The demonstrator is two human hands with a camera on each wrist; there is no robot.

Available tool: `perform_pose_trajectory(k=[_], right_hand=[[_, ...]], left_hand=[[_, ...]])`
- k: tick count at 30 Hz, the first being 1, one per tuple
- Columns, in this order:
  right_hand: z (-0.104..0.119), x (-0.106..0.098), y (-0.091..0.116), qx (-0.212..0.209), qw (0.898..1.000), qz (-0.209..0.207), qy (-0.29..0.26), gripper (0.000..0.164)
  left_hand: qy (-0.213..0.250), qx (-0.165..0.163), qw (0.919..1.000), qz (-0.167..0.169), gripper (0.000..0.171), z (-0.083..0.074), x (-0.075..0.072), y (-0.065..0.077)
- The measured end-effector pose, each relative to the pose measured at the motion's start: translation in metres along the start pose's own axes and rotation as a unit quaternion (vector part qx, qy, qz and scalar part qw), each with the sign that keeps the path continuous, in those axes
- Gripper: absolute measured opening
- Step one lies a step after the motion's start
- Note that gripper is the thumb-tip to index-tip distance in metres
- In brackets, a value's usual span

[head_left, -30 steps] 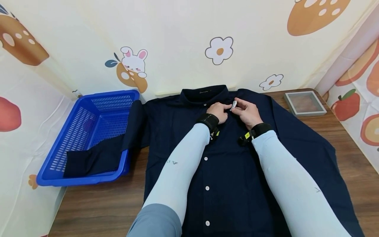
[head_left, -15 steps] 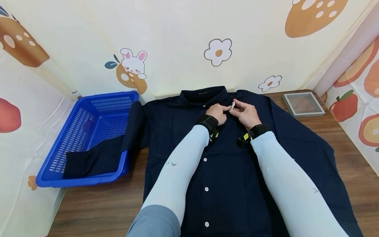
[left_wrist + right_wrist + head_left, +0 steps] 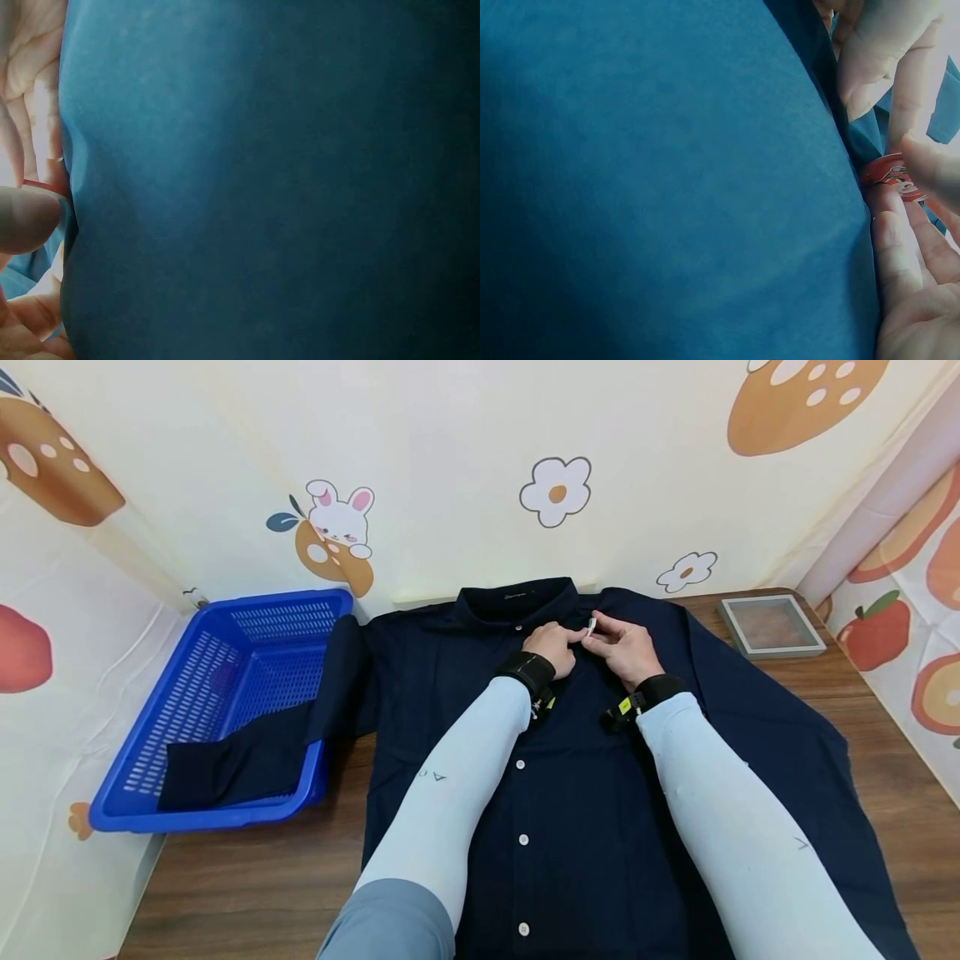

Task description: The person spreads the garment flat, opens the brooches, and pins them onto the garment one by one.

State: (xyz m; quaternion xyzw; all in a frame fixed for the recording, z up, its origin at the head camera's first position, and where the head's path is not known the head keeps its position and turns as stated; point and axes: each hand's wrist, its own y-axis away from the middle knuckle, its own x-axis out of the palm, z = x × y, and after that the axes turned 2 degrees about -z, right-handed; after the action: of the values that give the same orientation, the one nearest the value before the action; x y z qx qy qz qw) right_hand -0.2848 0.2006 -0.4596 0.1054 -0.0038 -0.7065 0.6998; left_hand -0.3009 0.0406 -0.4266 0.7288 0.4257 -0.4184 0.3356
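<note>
A navy button-up shirt lies front up. At its chest, just right of the button line, my right hand pinches a small round pin badge between thumb and fingers. The badge's pale side shows in the head view; in the right wrist view a red printed face shows. From the other side my left hand reaches its fingertips to the badge, index forward and thumb close below. Shirt fabric fills most of both wrist views. The left wrist view shows a thin red edge among the fingers.
A blue plastic basket stands at the left, with one shirt sleeve draped into it. At the back right is a grey-framed box with a clear top. Wooden tabletop shows at the front left; a patterned wall covering rises behind.
The badge has tilted slightly and now appears narrower, more edge-on. Both hands keep nearly the same place at the shirt's chest.
</note>
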Motion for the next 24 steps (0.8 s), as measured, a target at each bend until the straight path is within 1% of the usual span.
perform_pose_trajectory(k=[4, 8, 11, 17, 24], right_hand=[[-0.002, 0.0009, -0.0019, -0.012, 1.0, -0.004, 0.0, 0.06], [-0.0024, 0.0007, -0.0022, -0.021, 1.0, -0.007, 0.006, 0.06], [-0.0024, 0.0003, -0.002, -0.017, 1.0, -0.012, 0.015, 0.06], [-0.0022, 0.0008, -0.0021, -0.01, 0.999, -0.018, 0.027, 0.06], [-0.0017, 0.0021, -0.0013, -0.009, 0.999, -0.021, 0.028, 0.06]], left_hand=[[-0.003, -0.003, 1.0, 0.001, 0.054, 0.0042, 0.0054, -0.0067], [0.002, -0.006, 1.0, -0.006, 0.053, 0.0047, 0.0069, -0.0086], [0.015, -0.01, 0.9998, -0.012, 0.053, 0.0028, 0.0048, -0.006], [0.046, -0.017, 0.9987, -0.016, 0.054, 0.0053, 0.0057, -0.0083], [0.041, -0.017, 0.9989, -0.012, 0.055, 0.0074, 0.006, -0.0095]])
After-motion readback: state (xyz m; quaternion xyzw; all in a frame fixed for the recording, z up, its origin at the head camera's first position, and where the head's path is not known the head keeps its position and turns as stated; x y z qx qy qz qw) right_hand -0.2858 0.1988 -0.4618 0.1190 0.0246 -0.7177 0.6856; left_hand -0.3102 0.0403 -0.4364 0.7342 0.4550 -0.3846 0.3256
